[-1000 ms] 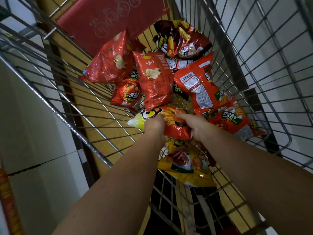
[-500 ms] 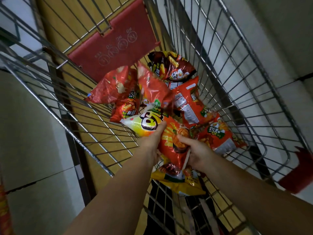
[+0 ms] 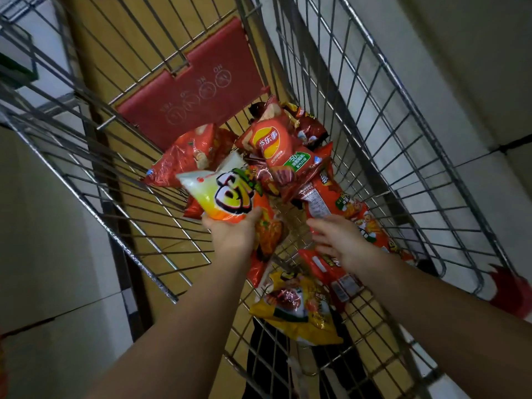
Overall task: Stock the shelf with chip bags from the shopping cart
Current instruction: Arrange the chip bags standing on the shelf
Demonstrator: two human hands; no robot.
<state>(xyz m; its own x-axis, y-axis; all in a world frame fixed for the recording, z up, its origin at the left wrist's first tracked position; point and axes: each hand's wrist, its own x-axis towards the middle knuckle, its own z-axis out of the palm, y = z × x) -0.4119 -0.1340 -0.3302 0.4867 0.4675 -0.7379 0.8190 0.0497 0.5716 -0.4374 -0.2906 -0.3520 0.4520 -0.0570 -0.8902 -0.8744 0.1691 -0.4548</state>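
While right hand point(image 3: 339, 240) hovers open, left hand point(image 3: 233, 228) grips chip bag point(image 3: 227, 194).

The red Lay's bag point(image 3: 273, 139) near the cart's far end shows the round logo with the Chinese "乐事" and a green patch reading "-50". The red flap point(image 3: 190, 90) on the cart's far wall carries circled signs marked "NO". The bag point(image 3: 227, 194) in the left hand point(image 3: 233, 231) bears large cartoon lettering, not legible. Other bags' print is too small to read.
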